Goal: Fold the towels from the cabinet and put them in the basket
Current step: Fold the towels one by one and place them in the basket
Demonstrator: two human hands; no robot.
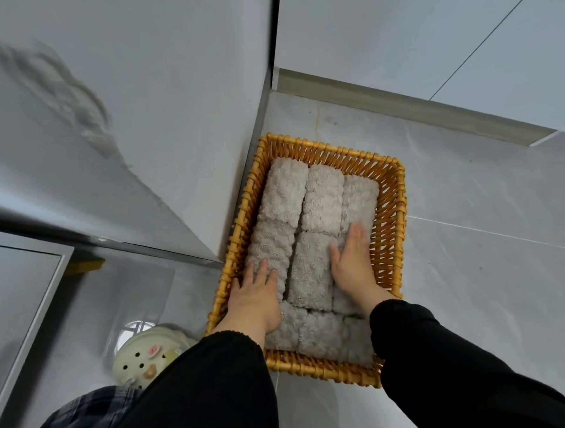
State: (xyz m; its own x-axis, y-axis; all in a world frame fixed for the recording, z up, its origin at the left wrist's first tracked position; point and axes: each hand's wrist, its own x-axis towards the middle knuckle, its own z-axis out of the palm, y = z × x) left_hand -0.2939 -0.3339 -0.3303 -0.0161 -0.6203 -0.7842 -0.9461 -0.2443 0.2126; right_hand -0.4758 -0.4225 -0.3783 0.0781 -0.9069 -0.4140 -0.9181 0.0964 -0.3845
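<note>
The left hand (256, 293) lies flat, fingers straight and a bit apart, and presses on a folded towel in the left row; it grips nothing. The right hand (353, 264) does the same, palm down and fingers stretched, on the right row just beside the middle one. All the grey plush towels (311, 268) in view are inside the wicker basket (392, 227), approx. three rows plus one row across the near end. The basket stands on the tiled floor (476, 268), just beside the white cabinet (169, 121).

Possible problems, as I judge:
- Uneven pressing may push one towel under its neighbour, so the fold opens.
- The packing looks tight, so one more towel would prob. sit above the rim and fall out.
- The plush may cling to the fingers and lift w/ them if the hands leave fast.
- The tile looks smooth, so a hard push fwd. may slide the basket.
- The cream ceramic lid (144, 358) is near the left sleeve, so the elbow may knock it.
</note>
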